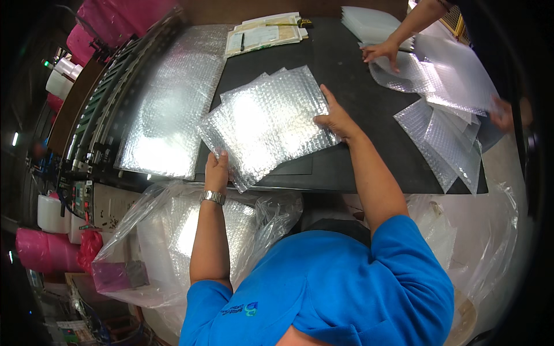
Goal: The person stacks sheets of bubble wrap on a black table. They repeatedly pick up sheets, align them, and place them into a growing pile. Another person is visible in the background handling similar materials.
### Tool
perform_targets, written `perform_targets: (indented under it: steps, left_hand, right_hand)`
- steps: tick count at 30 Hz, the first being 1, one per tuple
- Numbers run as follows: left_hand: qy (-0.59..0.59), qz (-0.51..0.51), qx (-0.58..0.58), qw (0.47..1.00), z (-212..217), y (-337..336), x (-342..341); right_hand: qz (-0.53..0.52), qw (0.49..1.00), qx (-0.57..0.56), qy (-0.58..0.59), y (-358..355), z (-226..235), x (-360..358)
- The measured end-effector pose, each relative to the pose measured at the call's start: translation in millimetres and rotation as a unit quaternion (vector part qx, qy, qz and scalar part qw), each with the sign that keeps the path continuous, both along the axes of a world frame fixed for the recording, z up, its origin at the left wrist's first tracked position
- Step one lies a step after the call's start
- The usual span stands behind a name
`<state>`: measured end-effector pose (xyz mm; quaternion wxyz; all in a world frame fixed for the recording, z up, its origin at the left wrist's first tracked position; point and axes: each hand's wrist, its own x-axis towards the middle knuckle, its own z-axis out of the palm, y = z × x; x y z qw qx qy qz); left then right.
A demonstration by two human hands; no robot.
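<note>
1. Head view: a person in a blue shirt leans over a black counter (346, 63) and holds a stack of clear bubble-wrap bags (268, 124) that lies near the counter's front edge.
2. The left hand (217, 170) grips the stack's near left corner, fingers closed on the edge of the bags. A metal wristwatch (212, 197) sits on that wrist, just below the stack.
3. The right hand (336, 120) rests on the stack's right edge, fingers spread flat on the top bag and thumb at the edge, pressing rather than clenching.
4. Left of the stack, a long sheet of bubble wrap (170, 104) runs from the counter's far end toward the front, beside a machine with a roller track (109, 98).
5. Beyond the stack, at the far edge of the counter, lies a pile of papers (265, 32).
6. Right of the stack, well apart, a second person's hand (381, 53) presses on loose bubble-wrap bags (444, 115) spread across the counter's right end; that person's other hand (503, 115) holds the far side of one bag.
7. Below the stack, in front of the counter, a large clear plastic sack (173, 230) stands open with more bubble wrap inside.
8. Far left of the stack, pink rolls (43, 251) and white containers (49, 213) stand near the machine.
</note>
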<state>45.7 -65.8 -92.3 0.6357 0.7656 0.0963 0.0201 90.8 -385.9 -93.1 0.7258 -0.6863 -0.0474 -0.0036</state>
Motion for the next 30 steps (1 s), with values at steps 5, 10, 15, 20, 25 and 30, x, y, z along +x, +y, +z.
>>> perform_targets:
  steps: [5,10,15,20,25,30]
  left_hand:
    - [-0.095,0.017,0.297,0.95,-10,19,29]
    - [-0.031,-0.033,0.135,0.99,17,12,24]
    - [-0.023,-0.085,-0.014,0.996,17,-5,21]
    - [-0.281,0.025,-0.138,0.949,33,-8,8]
    - [-0.303,-0.065,-0.19,0.932,46,15,-2]
    - [-0.261,-0.075,-0.01,0.962,34,6,-16]
  right_hand:
    - [0.022,0.991,-0.085,-0.103,7,10,-5]
    - [0.048,0.998,0.019,0.037,20,18,-13]
    - [0.057,0.997,0.047,0.029,16,9,-2]
    - [0.04,0.973,0.08,-0.213,33,50,-27]
    - [0.067,0.973,-0.131,-0.177,13,74,-37]
    - [0.086,0.984,-0.069,-0.142,9,51,-46]
